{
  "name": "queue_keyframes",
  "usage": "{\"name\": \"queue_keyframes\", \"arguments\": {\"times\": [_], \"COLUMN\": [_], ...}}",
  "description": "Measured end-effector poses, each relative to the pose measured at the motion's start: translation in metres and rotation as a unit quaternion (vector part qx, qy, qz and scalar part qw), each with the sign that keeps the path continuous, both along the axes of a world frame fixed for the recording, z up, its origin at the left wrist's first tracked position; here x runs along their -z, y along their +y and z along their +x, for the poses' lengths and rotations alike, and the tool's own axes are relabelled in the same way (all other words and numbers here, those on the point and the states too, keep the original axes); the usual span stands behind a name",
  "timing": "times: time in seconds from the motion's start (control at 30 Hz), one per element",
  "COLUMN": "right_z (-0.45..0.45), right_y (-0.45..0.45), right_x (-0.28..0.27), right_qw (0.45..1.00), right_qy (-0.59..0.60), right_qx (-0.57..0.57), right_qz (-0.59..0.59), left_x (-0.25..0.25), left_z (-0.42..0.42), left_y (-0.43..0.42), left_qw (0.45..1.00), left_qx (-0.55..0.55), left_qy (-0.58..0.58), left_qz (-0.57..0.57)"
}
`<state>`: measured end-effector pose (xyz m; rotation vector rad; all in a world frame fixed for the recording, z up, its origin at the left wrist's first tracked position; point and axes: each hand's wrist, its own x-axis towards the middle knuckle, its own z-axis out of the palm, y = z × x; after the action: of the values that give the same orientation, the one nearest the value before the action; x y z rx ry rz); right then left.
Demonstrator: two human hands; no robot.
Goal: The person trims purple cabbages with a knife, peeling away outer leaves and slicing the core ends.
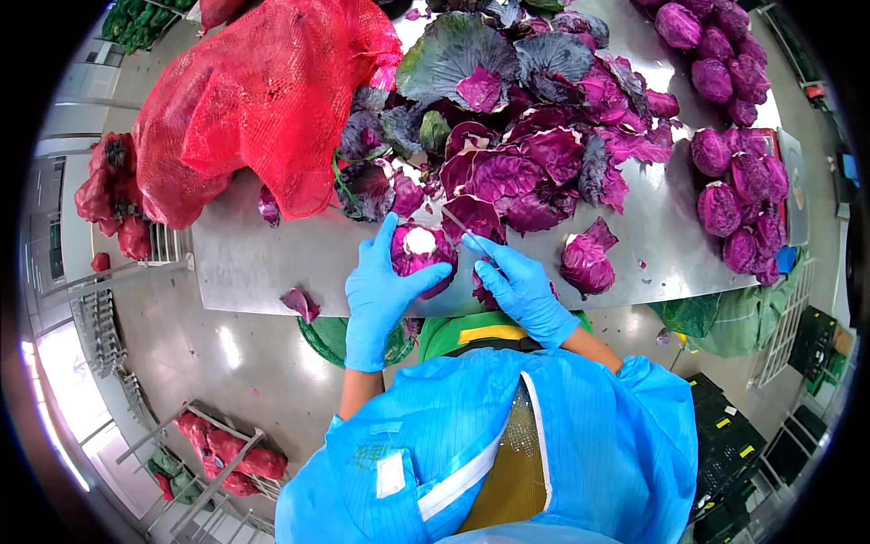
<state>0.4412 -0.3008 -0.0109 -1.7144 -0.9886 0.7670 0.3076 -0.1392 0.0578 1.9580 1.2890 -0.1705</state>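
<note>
While the cabbage is cupped stem-up by the widely curved left hand near the six o'clock edge of the desk, the knife, gripped in the curled right hand, is best angled clear of supporting fingers.

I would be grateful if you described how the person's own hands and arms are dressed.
The left hand and right hand wear thin, light-blue gloves, wrinkled towards the wrists. The loose sleeves are blue, with fine lines in the fabric, and stop short of the gloves. I see no markings on the gloves.
</note>
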Motion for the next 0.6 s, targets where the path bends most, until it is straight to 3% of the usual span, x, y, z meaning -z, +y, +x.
{"name": "queue_keyframes", "arguments": {"times": [0.07, 0.1, 0.17, 0.27, 0.37, 0.6], "right_z": [0.001, 0.002, 0.003, 0.007, 0.008, 0.015], "right_y": [0.003, 0.006, 0.008, 0.008, 0.008, 0.011], "right_x": [0.003, 0.004, 0.004, -0.006, -0.011, -0.01], "right_qw": [0.968, 0.957, 0.931, 0.89, 0.88, 0.817], "right_qy": [-0.246, -0.286, -0.364, -0.446, -0.465, -0.558], "right_qx": [-0.02, -0.017, -0.01, -0.051, -0.077, -0.071], "right_qz": [-0.044, -0.037, -0.026, -0.076, -0.066, -0.128], "left_x": [0.017, 0.024, 0.03, 0.022, 0.026, 0.015], "left_z": [-0.001, 0.0, 0.0, 0.006, 0.007, 0.022], "left_y": [0.002, 0.003, 0.01, 0.015, 0.018, 0.015], "left_qw": [0.989, 0.975, 0.991, 0.996, 0.995, 0.989], "left_qx": [0.064, 0.097, 0.087, 0.048, 0.051, 0.134], "left_qy": [0.016, 0.022, -0.045, -0.057, -0.067, 0.051], "left_qz": [0.131, 0.196, 0.091, -0.043, -0.054, 0.044]}}
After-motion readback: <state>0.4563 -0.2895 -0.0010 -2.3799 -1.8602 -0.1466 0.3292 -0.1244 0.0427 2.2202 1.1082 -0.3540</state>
